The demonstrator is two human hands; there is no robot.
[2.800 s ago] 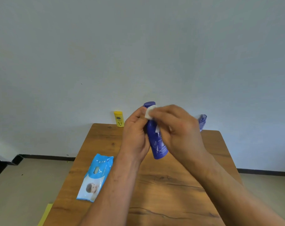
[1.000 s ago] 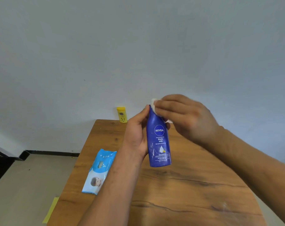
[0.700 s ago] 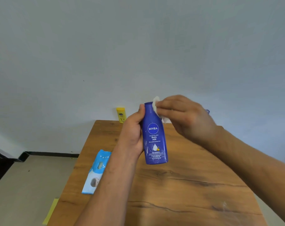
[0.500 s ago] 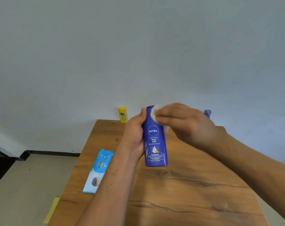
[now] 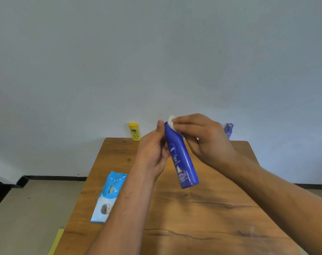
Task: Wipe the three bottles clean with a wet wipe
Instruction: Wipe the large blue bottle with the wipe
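Note:
A dark blue Nivea bottle (image 5: 182, 159) is held in the air above the wooden table (image 5: 193, 214), tilted with its cap end up and away. My left hand (image 5: 152, 151) grips its upper part from the left. My right hand (image 5: 202, 137) pinches a white wet wipe (image 5: 171, 120) against the bottle's top. A small yellow bottle (image 5: 134, 131) stands at the table's far left edge by the wall. A second blue bottle (image 5: 229, 130) stands at the far right, partly hidden behind my right hand.
A light blue pack of wet wipes (image 5: 108, 196) lies on the table's left side, beside my left forearm. The table's far edge meets a pale wall. Floor shows to the left, with a yellow strip (image 5: 56, 242) by the table's near left corner.
The bottle has tilted so its bottom swings to the right and its label turns sideways. My right hand with the wipe stays at the bottle's top, rubbing there.

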